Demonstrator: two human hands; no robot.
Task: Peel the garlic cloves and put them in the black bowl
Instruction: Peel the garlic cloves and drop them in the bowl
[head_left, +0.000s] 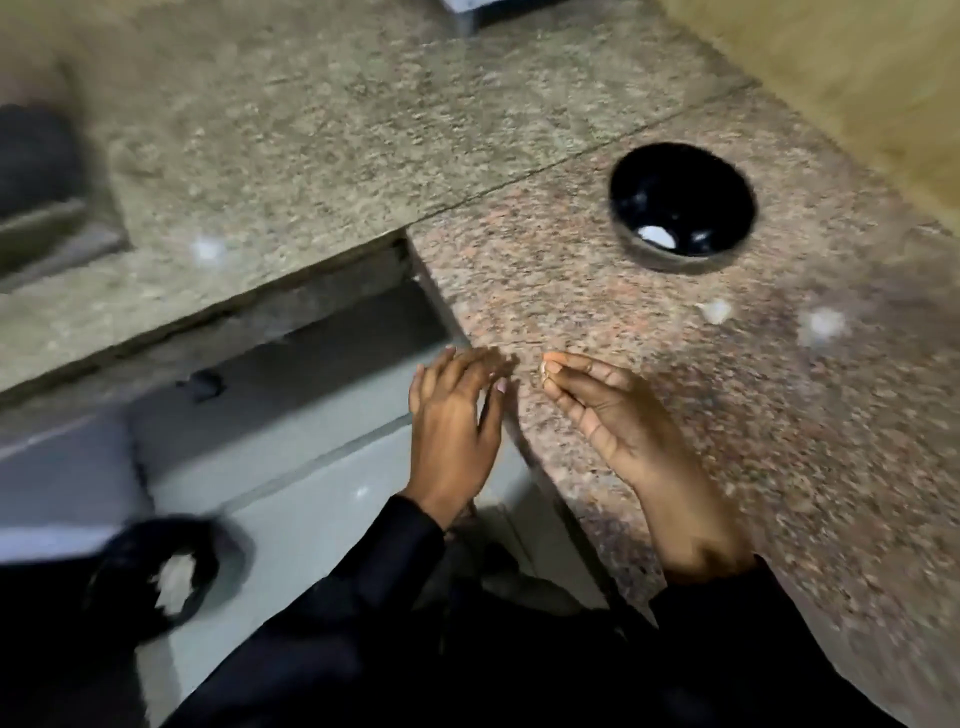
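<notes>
A small pale garlic clove is pinched at the tips of the right hand's fingers, above the speckled surface. The black bowl stands upright well beyond it, with something white (blurred, likely peeled cloves) inside near its front wall.

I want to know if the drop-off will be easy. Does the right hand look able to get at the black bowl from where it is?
Probably yes. The right hand, pinching a small garlic clove, has only bare granite counter between it and the black bowl; the loose white bits lie off to the side.
</notes>
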